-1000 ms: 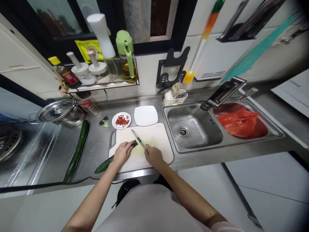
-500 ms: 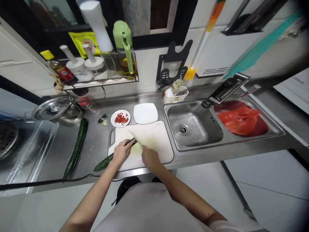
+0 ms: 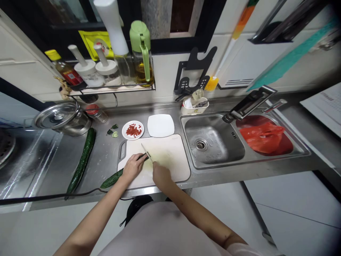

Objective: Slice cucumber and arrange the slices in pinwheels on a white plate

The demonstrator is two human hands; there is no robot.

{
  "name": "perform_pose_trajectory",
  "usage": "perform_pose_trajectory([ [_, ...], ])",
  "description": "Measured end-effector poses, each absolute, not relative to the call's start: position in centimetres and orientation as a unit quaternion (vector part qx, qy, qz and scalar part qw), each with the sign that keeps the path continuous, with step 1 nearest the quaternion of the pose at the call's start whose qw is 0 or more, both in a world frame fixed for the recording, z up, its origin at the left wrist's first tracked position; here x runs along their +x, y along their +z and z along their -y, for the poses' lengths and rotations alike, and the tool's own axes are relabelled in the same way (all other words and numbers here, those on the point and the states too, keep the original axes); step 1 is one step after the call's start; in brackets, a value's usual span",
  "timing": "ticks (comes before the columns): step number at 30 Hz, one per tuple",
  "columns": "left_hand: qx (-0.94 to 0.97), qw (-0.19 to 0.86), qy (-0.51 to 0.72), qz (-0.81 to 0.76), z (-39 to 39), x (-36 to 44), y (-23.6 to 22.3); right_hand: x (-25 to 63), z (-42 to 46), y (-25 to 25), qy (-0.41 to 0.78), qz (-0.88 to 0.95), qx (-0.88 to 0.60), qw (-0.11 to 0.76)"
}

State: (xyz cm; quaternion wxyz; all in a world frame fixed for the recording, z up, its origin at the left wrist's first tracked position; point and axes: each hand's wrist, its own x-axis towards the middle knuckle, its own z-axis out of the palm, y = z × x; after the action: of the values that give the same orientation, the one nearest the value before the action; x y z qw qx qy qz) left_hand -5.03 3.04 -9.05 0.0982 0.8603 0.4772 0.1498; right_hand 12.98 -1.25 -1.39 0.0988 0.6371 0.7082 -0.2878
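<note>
A dark green cucumber (image 3: 112, 179) lies slantwise over the left part of the white cutting board (image 3: 174, 156), its lower end past the board's edge. My left hand (image 3: 132, 168) is closed over it near its upper end and hides its middle. In my right hand (image 3: 161, 175) is a knife (image 3: 147, 152), gripped by its handle, which the fingers cover. The blade points up and left across the cucumber's cut end, just beyond my left fingertips. Whether the edge is inside the flesh is too small to tell.
Behind the board stand a small plate of chopped red pieces (image 3: 139, 136) and a white square plate (image 3: 161, 125). Cucumber scraps (image 3: 114, 134) lie further left, near another whole cucumber (image 3: 82, 160) and a lidded pot (image 3: 80, 126). On the right is a sink (image 3: 213, 142) with a red bag (image 3: 262, 137).
My right hand and the knife have shifted slightly left, and the blade stands a little steeper. My left hand stays on the cucumber. The whole view has moved a little.
</note>
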Motion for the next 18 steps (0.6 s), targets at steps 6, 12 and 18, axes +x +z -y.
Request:
perform_pose_trajectory([
  [6, 0.86, 0.107, 0.158, -0.472, -3.1, -5.2, -9.3, 13.1, 1.0, -1.2, -0.296, -0.71, 0.631, 0.096],
  [12, 0.862, 0.118, 0.164, -0.465, -3.2, -5.3, -9.4, 13.1, 0.5, -1.2, -0.3, -0.71, 0.631, 0.092],
  [18, 0.862, 0.114, 0.168, -0.464, -3.2, -5.3, -9.6, 12.9, 0.0, -1.3, -0.303, -0.713, 0.627, 0.076],
])
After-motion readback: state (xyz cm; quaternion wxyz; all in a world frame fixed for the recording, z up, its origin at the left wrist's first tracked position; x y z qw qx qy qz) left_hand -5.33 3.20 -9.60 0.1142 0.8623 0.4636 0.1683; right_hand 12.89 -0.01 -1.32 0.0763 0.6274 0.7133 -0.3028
